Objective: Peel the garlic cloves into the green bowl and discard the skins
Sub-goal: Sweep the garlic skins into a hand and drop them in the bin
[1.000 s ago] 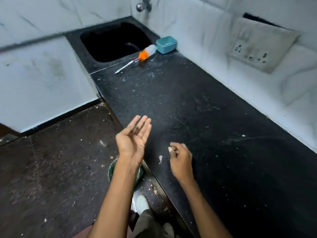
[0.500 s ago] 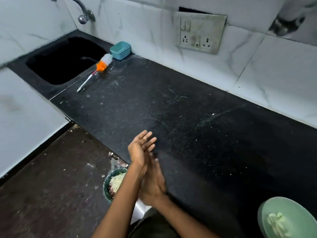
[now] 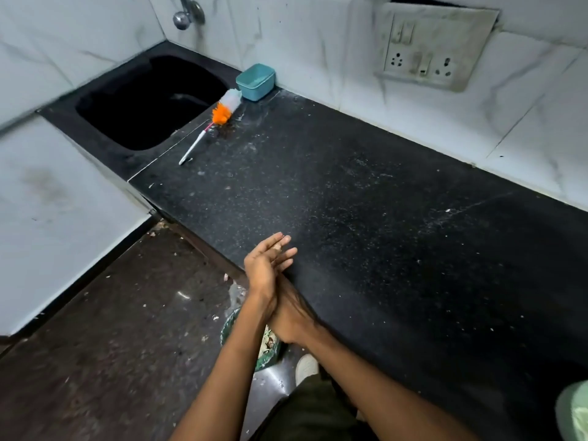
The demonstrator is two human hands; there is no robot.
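Left hand: I see my left hand [image 3: 265, 270] raised on edge over the near rim of the counter, fingers straight and slightly fanned, holding nothing.
Right hand: my right hand [image 3: 291, 319] lies against the left palm, fingers extended along it; the two palms are pressed together, and the right fingers are motion-blurred.
Green bowl: only a sliver of the green bowl [image 3: 572, 412] shows at the near right edge of the view, resting on the counter, well apart from both hands; I cannot tell what it contains from this sliver.
Waste bin: a dark green bin [image 3: 230, 329] stands on the floor directly below my hands, partly hidden by the left forearm, with pale scraps visible inside.
Counter: black speckled stone counter [image 3: 366, 218], dusted with pale flecks.
Sink: a black basin [image 3: 149, 100] is set into the far left end of the counter.
Brush: an orange-and-white brush [image 3: 219, 114] with a white handle lies at the sink's right edge.
Container: a teal rectangular box [image 3: 255, 81] stands just beyond the brush head, against the tiled wall.
Socket plate: a grimy switch-and-socket panel [image 3: 429, 46] is mounted on the far right wall.
Shoe: a pale shoe toe [image 3: 306, 369] shows on the floor beside the bin.
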